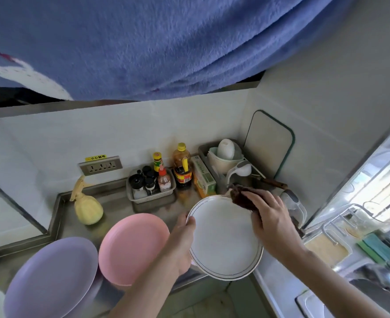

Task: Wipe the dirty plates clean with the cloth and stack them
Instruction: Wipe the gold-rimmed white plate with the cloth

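White plate, held above the counter's front edge: left hand pinches its rim; right hand's grip clutches the brown cloth at the far rim. Sweep across, steadying firmly.

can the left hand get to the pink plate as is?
Probably not yet: the left hand grips the white plate the right hand wipes with the cloth. The pink plate lies just beside it, uncovered.
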Action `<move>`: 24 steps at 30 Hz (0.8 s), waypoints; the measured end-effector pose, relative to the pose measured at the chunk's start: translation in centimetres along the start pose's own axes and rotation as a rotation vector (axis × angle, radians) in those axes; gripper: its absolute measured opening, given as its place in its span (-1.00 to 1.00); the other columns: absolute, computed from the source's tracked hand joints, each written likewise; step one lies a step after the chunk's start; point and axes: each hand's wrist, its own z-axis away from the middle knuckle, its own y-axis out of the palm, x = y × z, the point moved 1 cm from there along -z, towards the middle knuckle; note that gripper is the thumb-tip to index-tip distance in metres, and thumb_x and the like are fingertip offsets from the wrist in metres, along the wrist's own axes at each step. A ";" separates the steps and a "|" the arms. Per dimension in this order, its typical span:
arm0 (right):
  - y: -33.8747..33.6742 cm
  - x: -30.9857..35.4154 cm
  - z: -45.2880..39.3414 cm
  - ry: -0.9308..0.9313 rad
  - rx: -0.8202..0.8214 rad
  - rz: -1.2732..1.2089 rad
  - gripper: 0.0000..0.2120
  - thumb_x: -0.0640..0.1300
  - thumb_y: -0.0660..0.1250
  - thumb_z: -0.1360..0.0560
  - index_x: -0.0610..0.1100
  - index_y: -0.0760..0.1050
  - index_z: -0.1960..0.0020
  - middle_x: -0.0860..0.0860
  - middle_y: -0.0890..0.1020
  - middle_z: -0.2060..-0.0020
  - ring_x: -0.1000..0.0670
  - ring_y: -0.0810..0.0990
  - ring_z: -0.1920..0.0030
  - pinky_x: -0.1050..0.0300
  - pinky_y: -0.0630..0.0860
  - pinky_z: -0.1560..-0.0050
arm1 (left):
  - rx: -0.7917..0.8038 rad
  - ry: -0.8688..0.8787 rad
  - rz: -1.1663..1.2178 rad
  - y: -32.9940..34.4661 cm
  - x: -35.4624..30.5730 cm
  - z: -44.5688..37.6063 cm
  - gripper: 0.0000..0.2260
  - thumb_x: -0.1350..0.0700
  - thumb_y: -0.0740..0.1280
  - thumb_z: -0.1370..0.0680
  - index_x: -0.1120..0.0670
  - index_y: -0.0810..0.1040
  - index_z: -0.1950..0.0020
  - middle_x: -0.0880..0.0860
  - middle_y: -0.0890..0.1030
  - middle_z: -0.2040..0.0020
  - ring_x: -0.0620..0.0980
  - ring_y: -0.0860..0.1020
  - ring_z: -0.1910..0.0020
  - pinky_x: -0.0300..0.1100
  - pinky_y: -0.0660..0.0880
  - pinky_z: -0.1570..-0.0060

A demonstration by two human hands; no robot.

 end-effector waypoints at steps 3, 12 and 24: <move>2.6 0.8 2.4 0.117 0.033 0.057 -0.50 -0.33 0.37 -0.34 -0.18 0.50 -0.28 -0.16 0.56 -0.16 -0.23 0.49 -0.08 -0.17 0.50 -0.10 | 0.050 -0.062 0.032 3.1 1.5 -0.8 -0.80 0.02 0.04 -0.69 -0.19 0.33 -0.26 -0.06 0.52 -0.07 0.07 0.50 -0.08 0.09 0.50 -0.16; 5.7 -0.2 9.7 0.177 0.205 -0.200 -0.68 -0.04 0.26 -0.44 0.13 0.53 -0.17 0.14 0.57 -0.14 -0.03 0.48 0.01 0.06 0.49 0.08 | 0.103 -0.324 0.106 8.9 6.4 -4.0 -0.57 -0.09 0.16 -0.57 0.21 0.67 -0.04 0.21 0.74 0.16 0.18 0.66 0.07 -0.06 0.57 0.11; 5.7 -16.4 11.3 0.178 0.355 0.102 -0.79 -0.17 0.30 -0.39 0.06 0.62 0.07 0.07 0.61 0.04 -0.05 0.54 0.04 0.02 0.47 0.12 | -0.036 -0.108 -0.259 11.0 12.6 -10.0 -0.80 -0.05 0.06 -0.67 -0.07 0.36 -0.25 0.03 0.44 -0.20 0.04 0.38 -0.14 -0.10 0.31 -0.11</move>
